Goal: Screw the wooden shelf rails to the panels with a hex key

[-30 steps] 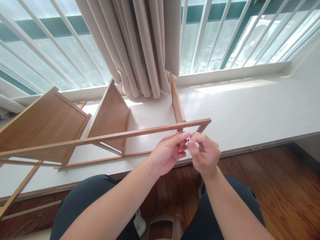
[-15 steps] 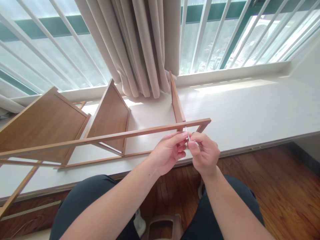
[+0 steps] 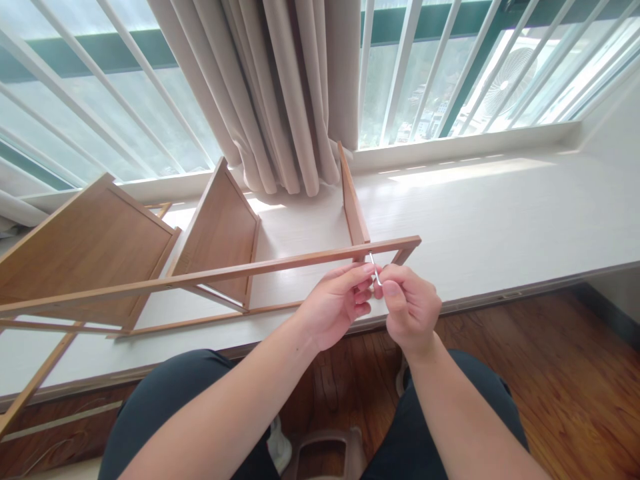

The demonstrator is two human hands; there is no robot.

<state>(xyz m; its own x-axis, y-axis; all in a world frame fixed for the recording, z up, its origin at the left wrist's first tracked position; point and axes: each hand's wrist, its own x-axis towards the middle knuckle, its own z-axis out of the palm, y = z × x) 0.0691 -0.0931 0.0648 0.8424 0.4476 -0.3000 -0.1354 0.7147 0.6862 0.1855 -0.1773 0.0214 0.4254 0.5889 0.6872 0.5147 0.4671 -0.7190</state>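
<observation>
At lower centre of the frame your left hand (image 3: 336,305) and right hand (image 3: 411,308) pinch a small metal key (image 3: 373,262) into the wooden rail (image 3: 280,263) above the bench (image 3: 500,227); you seem mid-tightening, so turn steadily next.

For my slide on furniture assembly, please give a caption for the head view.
Both hands, left hand and right hand, pinch a thin metal tool at the rail of a wooden rack.
</observation>
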